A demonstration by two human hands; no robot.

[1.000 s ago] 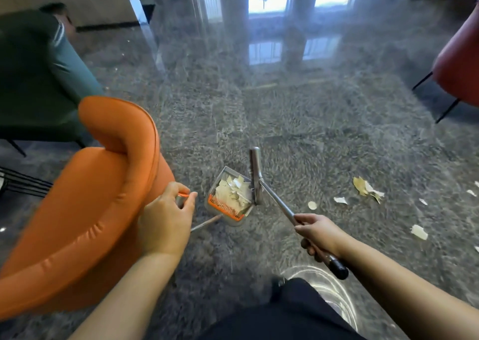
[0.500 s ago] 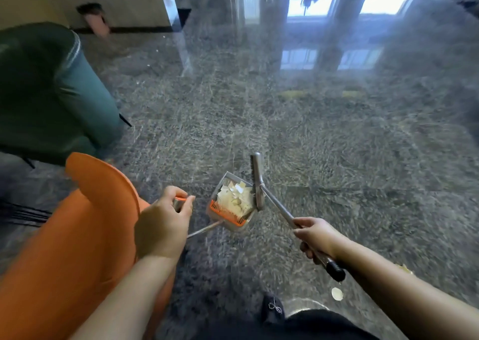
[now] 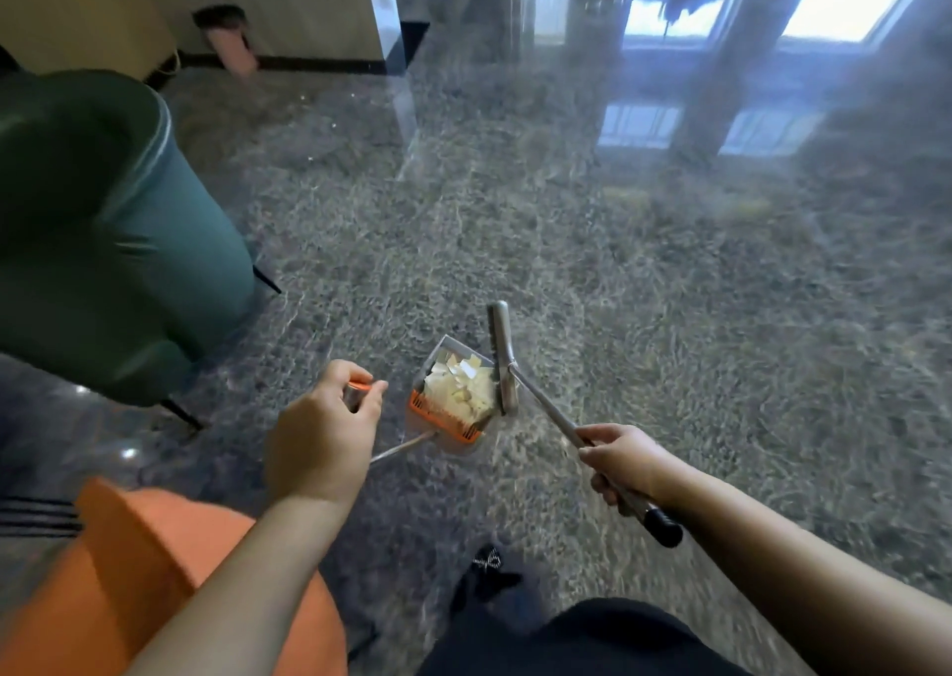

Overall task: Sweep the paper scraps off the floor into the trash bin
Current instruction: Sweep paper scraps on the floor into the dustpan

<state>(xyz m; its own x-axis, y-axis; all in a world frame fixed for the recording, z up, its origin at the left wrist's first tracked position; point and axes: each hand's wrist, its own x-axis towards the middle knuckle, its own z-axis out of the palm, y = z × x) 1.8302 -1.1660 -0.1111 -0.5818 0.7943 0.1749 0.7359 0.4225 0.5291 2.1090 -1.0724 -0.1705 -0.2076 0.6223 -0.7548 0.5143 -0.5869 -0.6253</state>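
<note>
My left hand is curled round the top of the dustpan handle, thumb and fingers pinching its orange-capped end. My right hand is wrapped round the metal shaft of the broom, above its black end cap. The broom head lies against the dustpan's right edge. The paper scraps are heaped inside the dustpan, which is carried clear of the floor. Judgement: the scraps are light, loose and easily spilled; the dustpan must stay level, with the broom head as a guard. The rigid handles are the proper holds. No trash bin is identifiable; a green chair stands left of the dustpan.
</note>
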